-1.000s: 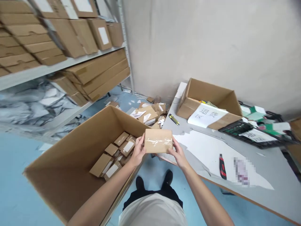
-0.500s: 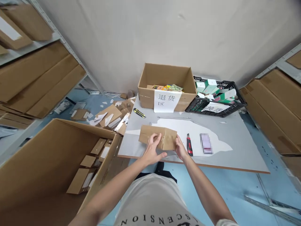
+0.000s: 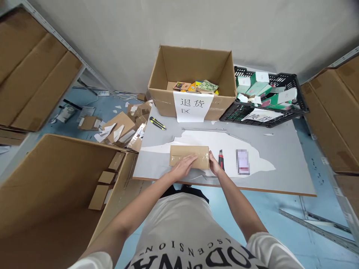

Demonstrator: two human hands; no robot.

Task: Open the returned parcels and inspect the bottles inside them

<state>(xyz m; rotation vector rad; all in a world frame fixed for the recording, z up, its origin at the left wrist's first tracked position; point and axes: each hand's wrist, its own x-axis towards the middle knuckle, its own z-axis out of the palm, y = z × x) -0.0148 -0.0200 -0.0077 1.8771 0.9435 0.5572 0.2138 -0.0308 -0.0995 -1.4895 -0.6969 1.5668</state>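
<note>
A small taped cardboard box [image 3: 182, 150] lies lengthwise on the table in front of me. My left hand [image 3: 183, 166] rests on its front and top, fingers stretched out flat against the cardboard. At the box's right end, my right hand [image 3: 214, 164] grips the edge, its fingers partly hidden. Just right of that hand, a red and black utility knife [image 3: 221, 160] lies on white paper, its lower end hidden by the wrist. A blurred-out purple phone-like item [image 3: 242, 162] lies farther right.
Behind stand a labelled carton [image 3: 162, 102] with colourful packets and a black crate [image 3: 301, 97] of green-white boxes. A yellow-black cutter [image 3: 157, 123] lies at the table's left. A large open carton [image 3: 70, 139] holds small boxes at lower left. Cardboard scraps [image 3: 120, 125] litter the floor.
The small box has turned from tilted to lying flat, its long side facing me. My left hand has shifted from its near side onto its top. My view has tipped down.
</note>
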